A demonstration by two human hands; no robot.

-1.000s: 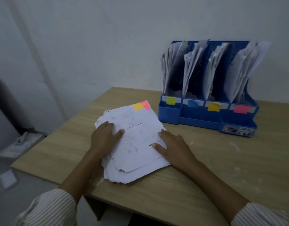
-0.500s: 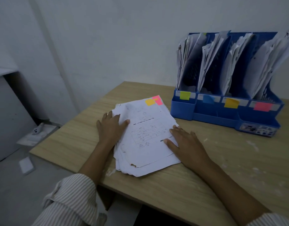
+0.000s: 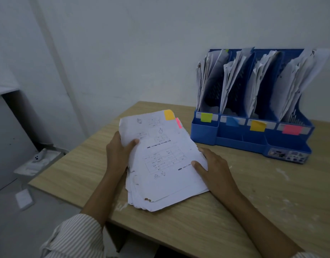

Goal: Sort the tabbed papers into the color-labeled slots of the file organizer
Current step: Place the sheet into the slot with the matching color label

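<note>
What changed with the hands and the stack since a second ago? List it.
Both hands went from pressing flat on the stack to gripping its sides: left hand thumb on top at the left edge, right hand at the right edge. The stack's far end with the yellow tab looks tilted up. The organizer is unchanged.

Wooden desk [image 3: 262,192] bearing a paper stack [image 3: 164,174] at centre and a blue organizer [image 3: 253,138] at the far right, near the wall.
</note>
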